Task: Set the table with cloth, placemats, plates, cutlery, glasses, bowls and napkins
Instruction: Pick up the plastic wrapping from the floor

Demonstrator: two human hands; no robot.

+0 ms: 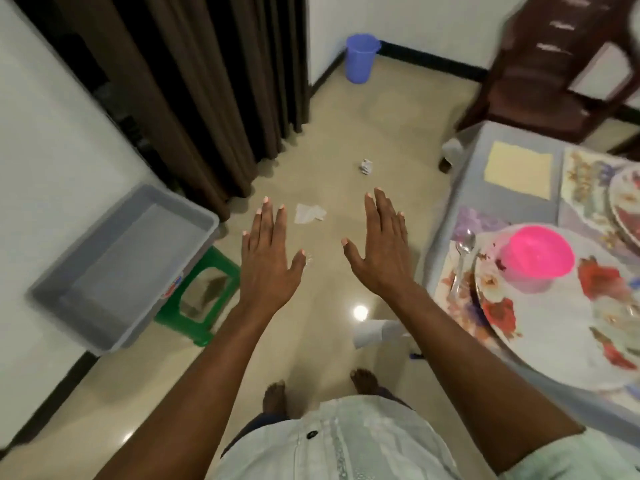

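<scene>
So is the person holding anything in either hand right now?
No. The left hand and the right hand are both spread flat over the floor, holding nothing.

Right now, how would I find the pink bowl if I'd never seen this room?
Look to the table on the right, covered with a grey cloth. On its near corner lies a big white plate with red flowers, a spoon just left of it. The pink bowl sits upside down on that plate's far part, the only bright plain pink thing there.
</scene>
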